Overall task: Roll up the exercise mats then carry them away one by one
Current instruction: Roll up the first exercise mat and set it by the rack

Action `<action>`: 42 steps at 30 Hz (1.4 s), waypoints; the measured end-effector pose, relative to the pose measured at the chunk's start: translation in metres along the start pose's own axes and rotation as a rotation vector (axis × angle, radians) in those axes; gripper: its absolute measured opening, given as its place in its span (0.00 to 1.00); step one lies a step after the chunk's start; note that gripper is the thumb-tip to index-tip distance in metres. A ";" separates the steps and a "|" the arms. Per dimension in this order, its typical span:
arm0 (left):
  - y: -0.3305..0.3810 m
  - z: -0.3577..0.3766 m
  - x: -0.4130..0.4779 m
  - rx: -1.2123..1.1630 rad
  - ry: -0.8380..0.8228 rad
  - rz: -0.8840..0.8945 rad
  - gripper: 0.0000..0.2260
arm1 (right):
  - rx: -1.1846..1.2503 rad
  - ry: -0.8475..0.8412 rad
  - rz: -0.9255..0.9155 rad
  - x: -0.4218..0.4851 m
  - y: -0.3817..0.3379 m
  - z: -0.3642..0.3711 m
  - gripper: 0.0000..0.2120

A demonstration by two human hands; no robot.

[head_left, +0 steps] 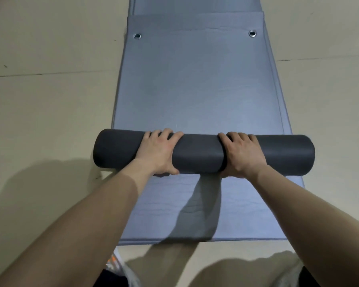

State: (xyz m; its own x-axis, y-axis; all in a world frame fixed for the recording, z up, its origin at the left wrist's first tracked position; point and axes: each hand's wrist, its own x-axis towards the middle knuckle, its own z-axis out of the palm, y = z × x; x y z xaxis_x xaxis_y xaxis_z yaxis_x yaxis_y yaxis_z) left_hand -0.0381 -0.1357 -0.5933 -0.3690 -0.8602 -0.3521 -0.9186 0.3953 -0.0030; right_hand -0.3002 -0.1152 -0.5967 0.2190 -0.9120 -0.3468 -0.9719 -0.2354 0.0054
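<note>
1. Hands: two, the left hand [155, 151] and the right hand [244, 155].
2. Bare forearms: two, one behind each hand.
3. Roll [197, 153] of dark mat: one.
4. Metal eyelets: two, the left eyelet [137, 36] and the right eyelet [252, 33], both in the same sheet.
5. Flat blue-grey layers: at least two — the top sheet [195, 90] and a lower mat [247, 204].
6. Stepped edges along the right side show further layers — the exact number cannot be told.

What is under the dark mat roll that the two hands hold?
A flat blue-grey mat lies under the dark mat roll, showing on its near side. The strip directly beneath is covered, as is how many mats are stacked there.
</note>
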 end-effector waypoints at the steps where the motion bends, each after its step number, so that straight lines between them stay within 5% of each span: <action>1: 0.002 -0.006 -0.005 -0.036 -0.057 0.005 0.53 | 0.026 -0.061 -0.005 -0.008 -0.003 -0.005 0.51; 6: 0.022 -0.011 -0.047 -0.226 -0.425 0.027 0.53 | 0.143 -0.340 -0.044 -0.060 -0.009 -0.009 0.54; 11: 0.016 -0.021 -0.046 -0.451 -0.601 -0.054 0.53 | 0.030 -0.065 0.085 -0.126 -0.032 0.029 0.60; 13: 0.015 -0.024 -0.055 -0.433 -0.471 -0.118 0.50 | 0.062 -0.091 0.080 -0.118 -0.030 0.027 0.60; 17: 0.039 0.000 -0.104 -0.167 0.245 -0.269 0.29 | 0.213 -0.181 0.029 -0.055 -0.001 -0.020 0.60; 21: 0.033 0.014 -0.071 -0.158 0.001 -0.186 0.55 | 0.190 0.054 0.077 -0.045 0.002 -0.023 0.46; 24: 0.007 0.001 -0.019 -0.170 -0.059 -0.153 0.62 | 0.016 0.102 0.064 -0.051 -0.005 0.019 0.62; 26: -0.004 -0.002 0.003 -0.191 -0.051 -0.106 0.63 | -0.065 0.105 0.087 -0.031 -0.002 0.033 0.69; 33: -0.004 0.007 0.011 0.064 0.125 0.052 0.57 | -0.085 0.148 0.029 0.008 0.014 0.011 0.59; 40: 0.018 -0.014 -0.045 -0.199 -0.305 0.049 0.56 | 0.032 -0.245 -0.074 -0.051 0.004 -0.018 0.54; 42: 0.024 -0.010 -0.061 -0.241 -0.390 0.054 0.56 | 0.068 -0.232 -0.058 -0.081 -0.005 -0.007 0.58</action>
State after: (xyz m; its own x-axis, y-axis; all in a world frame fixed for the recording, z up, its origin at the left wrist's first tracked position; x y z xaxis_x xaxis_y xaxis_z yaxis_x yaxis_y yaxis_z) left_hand -0.0385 -0.0769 -0.5624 -0.3785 -0.6365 -0.6720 -0.9234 0.3101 0.2263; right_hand -0.3120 -0.0427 -0.5620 0.2562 -0.7943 -0.5508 -0.9637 -0.2544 -0.0814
